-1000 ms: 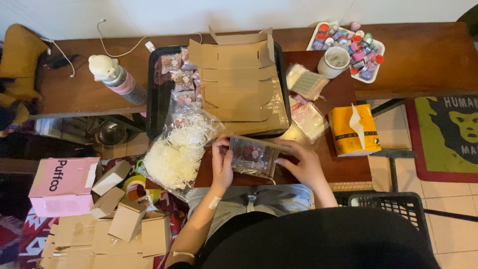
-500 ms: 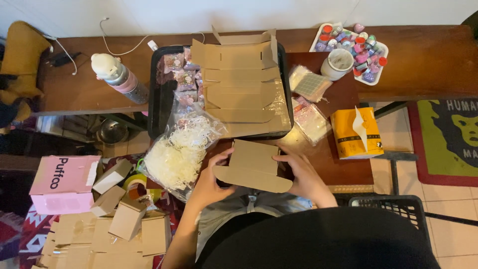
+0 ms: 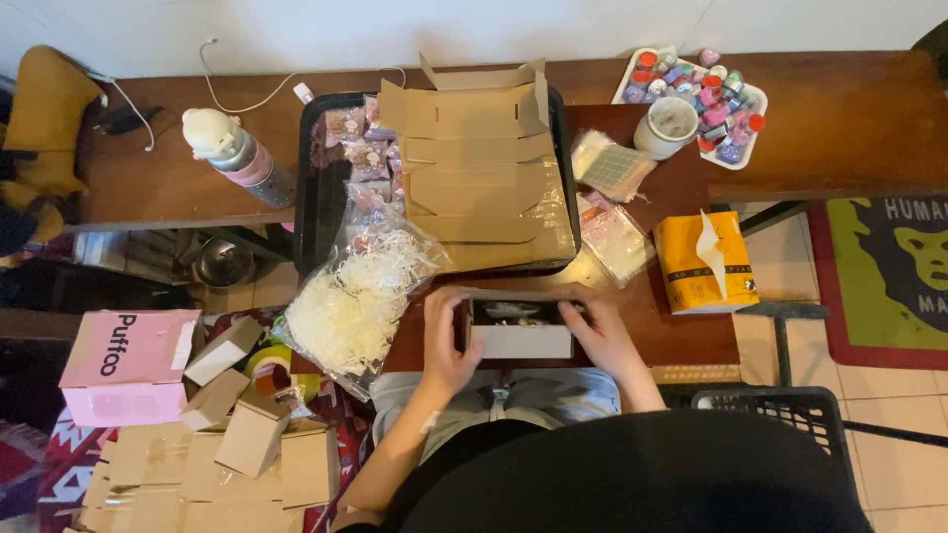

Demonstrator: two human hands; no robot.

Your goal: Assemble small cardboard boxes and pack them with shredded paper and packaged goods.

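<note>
Both hands grip a small cardboard box (image 3: 520, 328) at the near edge of the counter (image 3: 681, 341): the left hand (image 3: 446, 341) is closed on its left end, the right hand (image 3: 600, 334) on its right end. The box lies open, something pale inside. Just behind the box sits a black tray (image 3: 314, 197) with flat cardboard blanks (image 3: 479, 163). Left of the box lies a clear bag of white paper shred (image 3: 355, 296); right of it a yellow tissue pack (image 3: 704, 262).
</note>
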